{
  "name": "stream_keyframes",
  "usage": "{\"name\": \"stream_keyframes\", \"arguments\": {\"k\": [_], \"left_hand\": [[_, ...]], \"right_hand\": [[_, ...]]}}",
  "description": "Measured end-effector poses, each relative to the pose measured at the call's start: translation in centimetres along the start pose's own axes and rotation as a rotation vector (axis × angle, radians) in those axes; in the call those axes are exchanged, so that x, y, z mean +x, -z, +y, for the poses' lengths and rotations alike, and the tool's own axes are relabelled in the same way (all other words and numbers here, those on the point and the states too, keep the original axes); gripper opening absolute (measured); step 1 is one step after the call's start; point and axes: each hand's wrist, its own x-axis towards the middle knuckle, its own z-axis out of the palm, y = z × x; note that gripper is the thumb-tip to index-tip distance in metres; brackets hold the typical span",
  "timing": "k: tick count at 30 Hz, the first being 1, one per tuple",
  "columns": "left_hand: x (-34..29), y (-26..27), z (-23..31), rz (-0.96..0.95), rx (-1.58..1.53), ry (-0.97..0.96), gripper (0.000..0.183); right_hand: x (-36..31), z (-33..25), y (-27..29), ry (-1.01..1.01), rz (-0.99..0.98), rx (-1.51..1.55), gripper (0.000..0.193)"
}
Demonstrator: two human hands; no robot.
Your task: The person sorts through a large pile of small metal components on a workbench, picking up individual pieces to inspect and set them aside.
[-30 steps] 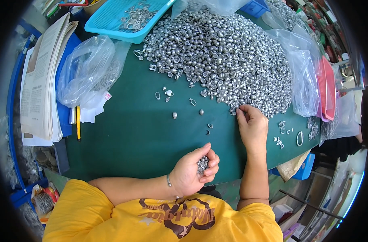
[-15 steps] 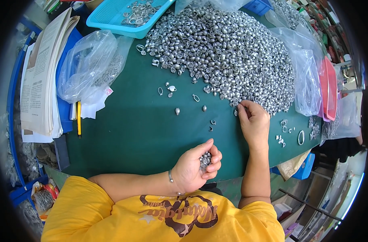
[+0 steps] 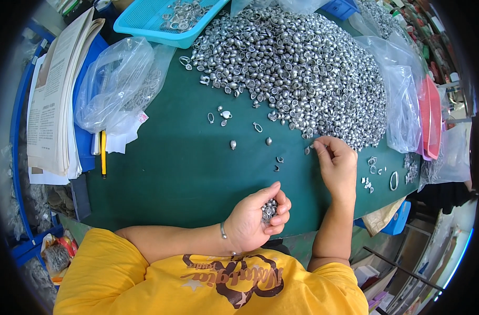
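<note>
A large heap of small silver metal pieces [image 3: 297, 68], many rounded and hollow like little cups, covers the far middle and right of the green table. At its near edge, my right hand [image 3: 338, 164] has thumb and forefinger pinched together. A small metal piece [image 3: 307, 150] lies right by those fingertips; what sits between them is too small to make out. Close to my body, my left hand [image 3: 255, 216] is cupped, palm up, with its fingers curled round a handful of the same metal pieces [image 3: 269, 210].
Loose metal pieces [image 3: 269, 141] lie between the heap and my hands, with oval rings [image 3: 394, 181] at the right. A turquoise basket [image 3: 140, 34] stands far left, near a clear plastic bag [image 3: 111, 86], papers [image 3: 56, 100] and a yellow pen [image 3: 103, 157]. A red basket [image 3: 431, 118] is at the right.
My right hand has drawn slightly nearer and to the right, its fingers still pinched at the heap's edge. The left hand keeps its handful and has barely moved.
</note>
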Motion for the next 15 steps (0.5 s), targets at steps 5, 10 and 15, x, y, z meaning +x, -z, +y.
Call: {"name": "stream_keyframes", "arguments": {"k": [5, 10, 15], "left_hand": [[0.0, 0.0, 0.0, -0.003, 0.006, -0.002, 0.034], [0.0, 0.0, 0.0, -0.008, 0.009, -0.005, 0.035], [0.0, -0.1, 0.0, 0.010, 0.016, -0.006, 0.035]], "right_hand": [[0.0, 0.4, 0.4, -0.036, -0.023, 0.068, 0.006], [0.0, 0.3, 0.1, 0.018, -0.077, 0.054, 0.006], [0.0, 0.7, 1.5, -0.504, -0.225, 0.943, 0.007]]}}
